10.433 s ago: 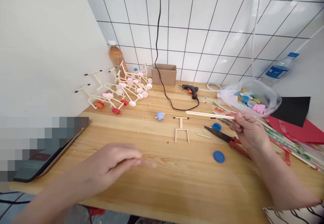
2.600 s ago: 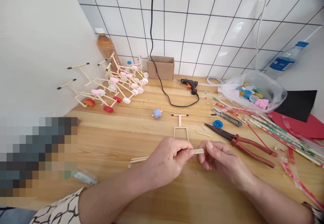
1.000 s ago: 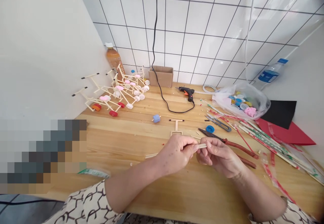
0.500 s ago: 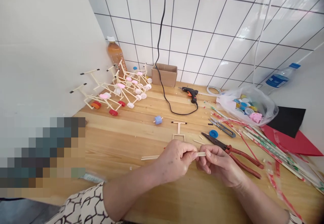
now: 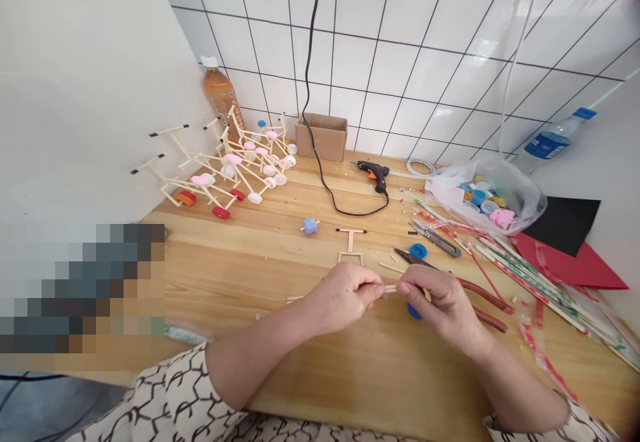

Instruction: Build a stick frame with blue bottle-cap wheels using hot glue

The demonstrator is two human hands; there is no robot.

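Left hand (image 5: 340,297) and right hand (image 5: 444,307) close together, each pinching one end of a short wooden stick (image 5: 391,289)

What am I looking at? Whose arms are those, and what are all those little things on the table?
These pictures come from a camera worn on a person's head, looking down, so those arms are the person's own. The left hand and right hand pinch a thin wooden stick between them, and a blue bottle cap shows under the right hand. On the wooden table lie red-handled pliers, a hot glue gun, a plastic bag of bottle caps and little stick-and-cap models.
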